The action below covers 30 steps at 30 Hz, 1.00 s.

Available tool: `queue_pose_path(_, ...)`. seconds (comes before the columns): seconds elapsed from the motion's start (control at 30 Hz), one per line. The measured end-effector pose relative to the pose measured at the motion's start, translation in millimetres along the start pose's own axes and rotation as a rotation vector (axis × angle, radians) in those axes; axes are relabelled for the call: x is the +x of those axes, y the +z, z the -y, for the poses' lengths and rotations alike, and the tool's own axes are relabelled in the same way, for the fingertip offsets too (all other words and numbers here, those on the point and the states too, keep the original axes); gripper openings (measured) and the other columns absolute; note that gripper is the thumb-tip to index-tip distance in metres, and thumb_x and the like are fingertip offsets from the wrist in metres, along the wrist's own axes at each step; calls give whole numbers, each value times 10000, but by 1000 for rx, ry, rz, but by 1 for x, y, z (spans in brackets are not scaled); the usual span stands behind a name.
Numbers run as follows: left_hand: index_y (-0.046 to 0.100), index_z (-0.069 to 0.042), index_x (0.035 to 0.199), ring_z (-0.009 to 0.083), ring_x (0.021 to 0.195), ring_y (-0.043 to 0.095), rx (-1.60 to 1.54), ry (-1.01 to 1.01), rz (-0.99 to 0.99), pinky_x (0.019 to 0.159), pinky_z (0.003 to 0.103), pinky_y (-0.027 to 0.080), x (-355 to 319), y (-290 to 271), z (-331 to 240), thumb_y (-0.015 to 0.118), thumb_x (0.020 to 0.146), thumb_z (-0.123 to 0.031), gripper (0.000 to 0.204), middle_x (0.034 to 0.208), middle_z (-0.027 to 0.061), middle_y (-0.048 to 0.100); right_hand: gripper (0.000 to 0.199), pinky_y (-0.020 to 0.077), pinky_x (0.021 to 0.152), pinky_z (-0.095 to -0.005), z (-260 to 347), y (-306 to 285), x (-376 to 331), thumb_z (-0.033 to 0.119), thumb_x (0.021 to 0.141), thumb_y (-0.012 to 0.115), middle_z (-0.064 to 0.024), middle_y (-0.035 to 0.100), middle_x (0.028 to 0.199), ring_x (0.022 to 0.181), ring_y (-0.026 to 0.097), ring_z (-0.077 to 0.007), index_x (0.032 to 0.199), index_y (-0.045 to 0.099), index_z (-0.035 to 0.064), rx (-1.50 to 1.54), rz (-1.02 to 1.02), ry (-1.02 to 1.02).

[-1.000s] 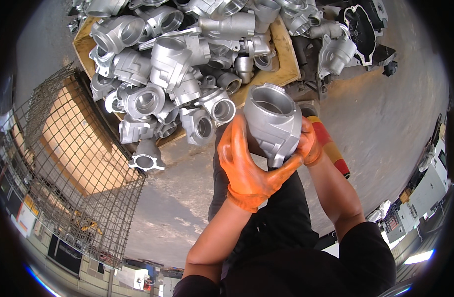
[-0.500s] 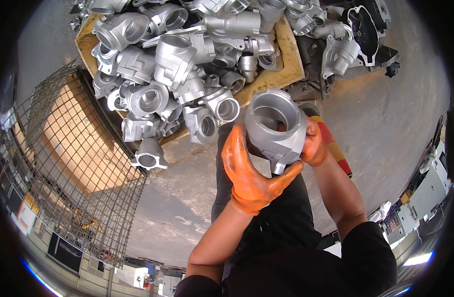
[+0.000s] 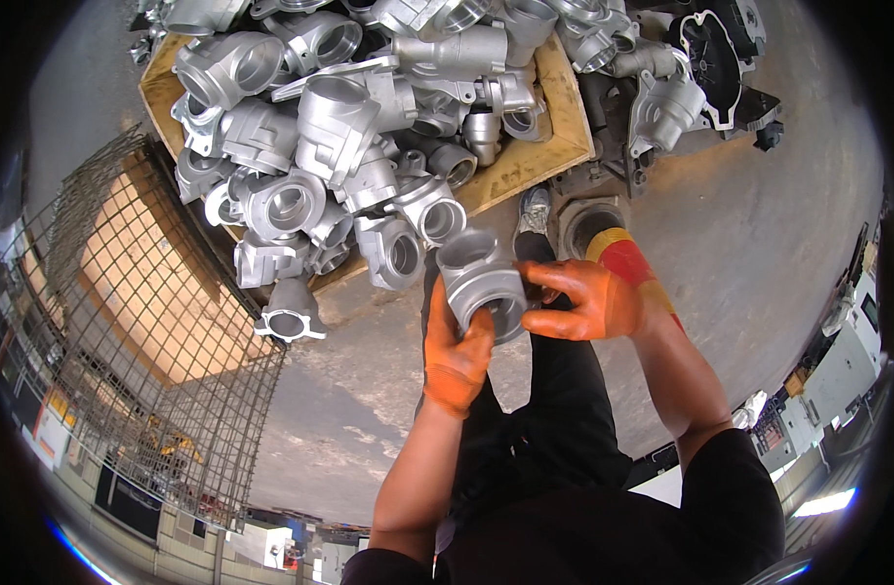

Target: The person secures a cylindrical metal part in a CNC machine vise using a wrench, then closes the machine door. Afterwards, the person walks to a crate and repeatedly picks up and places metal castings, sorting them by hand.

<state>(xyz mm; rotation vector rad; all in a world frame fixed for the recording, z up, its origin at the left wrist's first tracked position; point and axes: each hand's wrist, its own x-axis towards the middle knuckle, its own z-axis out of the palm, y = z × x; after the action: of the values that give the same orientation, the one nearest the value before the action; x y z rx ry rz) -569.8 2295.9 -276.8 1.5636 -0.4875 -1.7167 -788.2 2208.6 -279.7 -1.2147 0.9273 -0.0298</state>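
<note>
- Left hand point(image 3: 456, 359), in an orange glove, closed around the lower near side of a grey cast-metal housing point(image 3: 481, 281); fingers wrap up onto its flange.
- Right hand point(image 3: 588, 297), orange glove with a red-and-yellow cuff, fingers curled over the housing's right side, thumb across its front.
- The housing is held clear of the floor between both palms, in front of the person's dark trousers, with one round open bore at the top and another facing the camera.
- Just beyond the grip, up and to the left: a wooden pallet point(image 3: 564, 127) heaped with similar castings point(image 3: 339, 117); the nearest ones lie just above the left hand.
- One loose casting point(image 3: 289, 314) sits on the concrete floor point(image 3: 759, 244), left of the grip.
- Further left, a wire mesh cage point(image 3: 135, 322), well apart from both hands.
</note>
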Motion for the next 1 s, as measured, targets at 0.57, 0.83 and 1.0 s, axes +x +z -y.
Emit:
queue_pose_path(0.57,328,2,1615,75,895,518,-108,-245,44,789,195,435,-14,-24,45,674,971,-136,744,1201,35,587,468,567,960,-382,-50,-91,211,242,952,675,-249,735,1210,1071,737,-333,1306,663,-62,-341,-1470,44)
queue_pose_path(0.83,382,2,1580,138,872,504,55,-465,33,619,255,390,-6,-40,31,562,1026,-336,674,1090,91,556,412,547,817,-314,2,-127,178,243,984,637,-151,759,986,875,702,-167,1322,682,12,-8,-1346,52)
queue_pose_path(1.0,399,-16,1603,191,1264,617,-181,-267,69,1081,305,470,-12,-50,34,535,940,133,693,1412,100,633,422,554,936,-411,-5,-166,188,232,982,623,-204,709,1232,1026,708,-347,1372,649,73,-619,-1130,90)
